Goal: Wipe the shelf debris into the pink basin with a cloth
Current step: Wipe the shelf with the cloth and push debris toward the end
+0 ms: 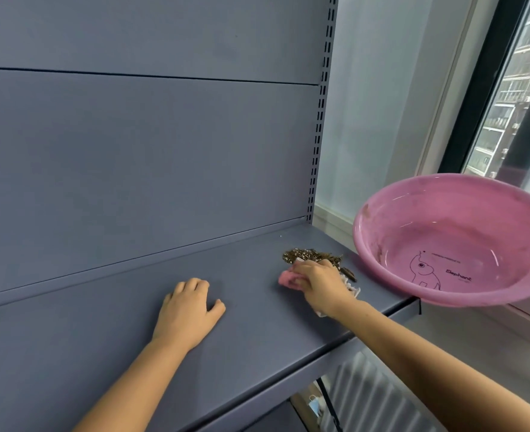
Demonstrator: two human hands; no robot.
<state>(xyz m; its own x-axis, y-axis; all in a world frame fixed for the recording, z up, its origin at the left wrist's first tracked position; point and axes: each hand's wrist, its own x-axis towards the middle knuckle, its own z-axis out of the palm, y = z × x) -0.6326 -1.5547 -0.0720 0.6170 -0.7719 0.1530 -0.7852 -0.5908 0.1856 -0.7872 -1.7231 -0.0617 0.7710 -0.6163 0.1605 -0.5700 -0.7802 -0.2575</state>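
My right hand [321, 283] grips a pink and white cloth [288, 279] pressed on the grey-blue shelf [242, 322]. A heap of brown debris [312, 256] lies just beyond the cloth, near the shelf's right end. The pink basin [379, 254], with an elephant drawing inside, sits tilted just past the shelf's right end, its rim close to the debris. My left hand [189, 310] rests on the shelf to the left of the cloth, fingers loosely bent and holding nothing.
The shelf's back panel [148, 151] rises behind, with a slotted upright [320, 120] at its right. A window [507, 104] stands at the right. Below the shelf's front edge a radiator [366, 397] shows.
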